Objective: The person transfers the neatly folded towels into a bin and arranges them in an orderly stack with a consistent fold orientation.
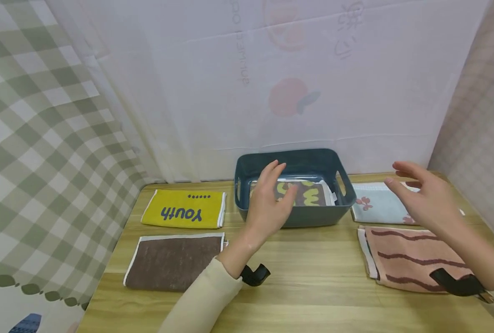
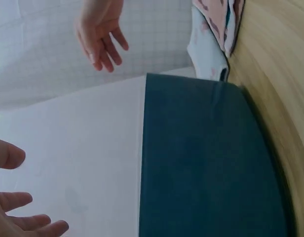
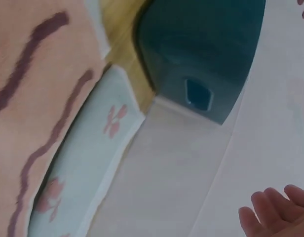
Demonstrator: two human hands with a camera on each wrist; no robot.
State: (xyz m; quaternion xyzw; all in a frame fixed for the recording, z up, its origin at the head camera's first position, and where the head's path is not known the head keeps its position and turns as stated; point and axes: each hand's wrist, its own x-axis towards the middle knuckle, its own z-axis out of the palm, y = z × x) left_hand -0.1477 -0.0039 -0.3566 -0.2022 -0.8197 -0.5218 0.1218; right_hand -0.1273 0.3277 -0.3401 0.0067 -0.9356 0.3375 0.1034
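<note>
A dark teal plastic basket (image 1: 297,216) with side handle holes stands against the back cloth. Inside it lies a folded brown towel (image 1: 311,196) with yellow-green lettering. My left hand (image 1: 268,203) is raised over the basket's left front part, fingers apart and holding nothing. To the right of the basket, my right hand (image 1: 423,196) hovers above a folded light blue towel (image 1: 378,203) with pink flowers, its fingers loosely bent around nothing. Both hands (image 2: 100,37) also appear empty in the left wrist view.
On the left lie a folded yellow towel (image 1: 180,208) reading "Youth" and a folded brown towel (image 1: 172,261). A pink towel with wavy stripes (image 1: 409,256) lies at the right front. White cloth (image 1: 188,92) hangs behind the wooden table (image 1: 313,286); checked cloth (image 1: 34,138) hangs at left.
</note>
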